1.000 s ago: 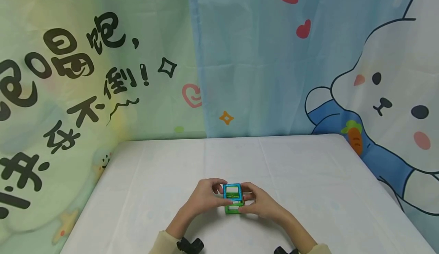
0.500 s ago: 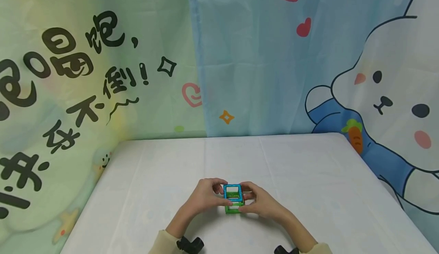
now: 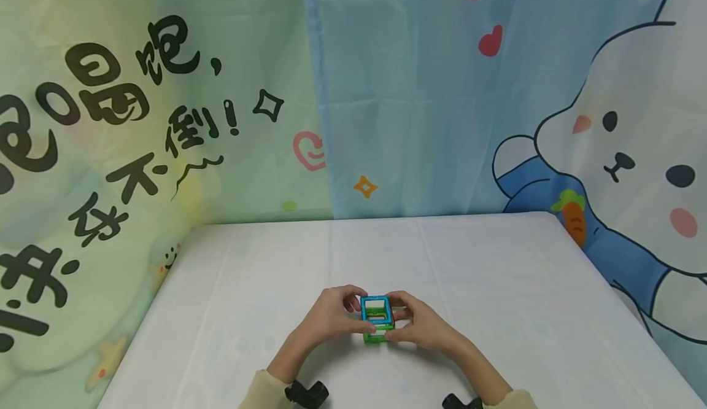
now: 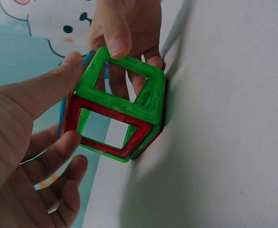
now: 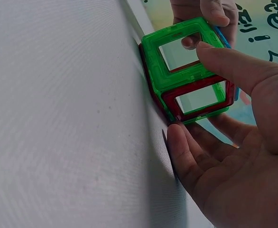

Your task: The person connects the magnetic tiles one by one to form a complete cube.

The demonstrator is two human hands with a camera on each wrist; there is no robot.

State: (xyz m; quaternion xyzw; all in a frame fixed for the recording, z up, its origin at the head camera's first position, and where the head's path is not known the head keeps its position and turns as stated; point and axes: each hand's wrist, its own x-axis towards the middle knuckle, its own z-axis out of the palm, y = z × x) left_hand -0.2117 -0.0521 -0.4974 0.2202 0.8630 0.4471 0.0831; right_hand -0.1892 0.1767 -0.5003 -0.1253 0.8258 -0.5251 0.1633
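Note:
A cube of see-through magnetic tiles [image 4: 117, 103] stands on the white cloth, with open-centred green and red square frames as sides. On its top lies a blue square tile [image 3: 381, 322]. My left hand [image 3: 334, 315] holds the cube from the left, its thumb at the near upper edge by the blue tile and fingertips at the red side. From the right, my right hand [image 3: 417, 323] grips it, thumb on the near green tile [image 5: 155, 66] and fingers along the other red side [image 5: 170, 102]. The far side is mostly hidden in the head view.
A white cloth [image 3: 265, 261] covers the table. Behind it hangs a printed curtain [image 3: 397, 120] with a rabbit, hearts and lettering. Black wrist cameras sit on the left wrist [image 3: 306, 395] and right wrist [image 3: 461, 402].
The head view has tilted very slightly. Both hands keep their hold on the tile cube, with no clear movement of fingers or tiles.

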